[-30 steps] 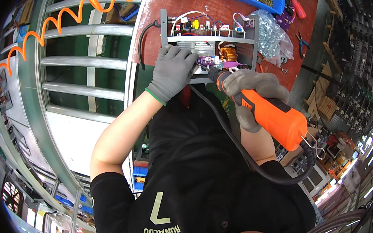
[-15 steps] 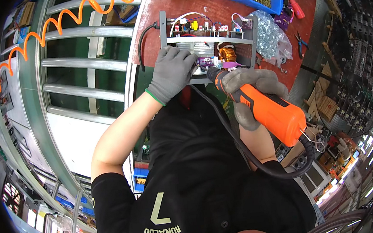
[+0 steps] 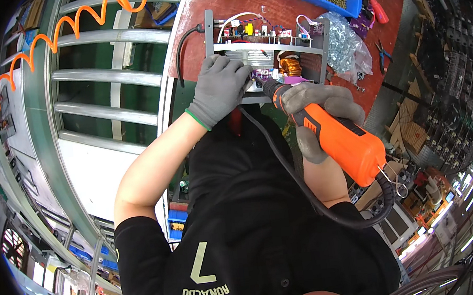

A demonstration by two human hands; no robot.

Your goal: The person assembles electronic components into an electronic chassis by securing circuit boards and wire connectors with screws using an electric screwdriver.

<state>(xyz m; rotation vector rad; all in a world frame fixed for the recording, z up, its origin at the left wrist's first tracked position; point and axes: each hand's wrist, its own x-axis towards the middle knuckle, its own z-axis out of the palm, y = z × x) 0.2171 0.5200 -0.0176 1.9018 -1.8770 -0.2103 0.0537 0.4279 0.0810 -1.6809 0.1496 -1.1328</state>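
My right hand (image 3: pixel 323 105), in a grey glove, is wrapped round an orange electric screwdriver (image 3: pixel 353 147). Its black nose points up and left at the near side of an open metal chassis (image 3: pixel 289 45). Purple circuit boards, a copper-wound coil (image 3: pixel 291 66) and a finned silver heat sink (image 3: pixel 253 59) sit inside. My left hand (image 3: pixel 219 86), gloved too, lies over the chassis's near left part. Its fingers are curled, with the tips close to the screwdriver's bit. Whatever is between those fingertips is hidden.
A red work surface (image 3: pixel 193 55) carries a blue bin (image 3: pixel 356 2) of small fasteners, a clear plastic bag (image 3: pixel 347 51) and pliers (image 3: pixel 382 54). Left of it runs a metal roller conveyor (image 3: pixel 107 77). An orange coiled hose (image 3: pixel 101 15) crosses above; the screwdriver's black cable (image 3: pixel 296 173) loops by my body.
The left fingers have shifted slightly at the chassis. The screwdriver's rear end has moved a little to the left. Both hands otherwise keep their places.
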